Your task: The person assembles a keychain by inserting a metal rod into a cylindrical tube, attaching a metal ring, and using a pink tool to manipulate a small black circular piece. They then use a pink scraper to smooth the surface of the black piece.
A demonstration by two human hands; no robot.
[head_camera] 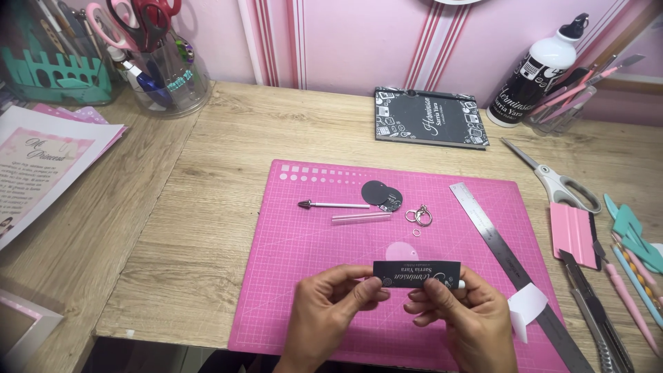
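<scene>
Both hands hold a small black strip (416, 273) of card or tape with pale print, level and face-up over the near part of the pink cutting mat (311, 276). The left hand (331, 304) is closed on its left end between thumb and fingertips; the right hand (459, 311) is closed on the right end, apparently with a white pen-like tip (460, 284) poking out beside it. Holding at both ends keeps the strip flat and taut, printed side readable. Farther up the mat: a white stylus (335, 204), a clear tube (360, 217), two black round tags (382, 194), a metal key ring clasp (419, 215). A steel ruler (497, 242) lies diagonally to the right, just beside the right hand, with a white paper scrap (528, 304) against it. Scissors (556, 181), a pink scraper (573, 235) and a craft knife (594, 311) sit on the table (173, 228) beyond the mat, well apart from the strip. Nothing lies between the hands and the mat.
</scene>
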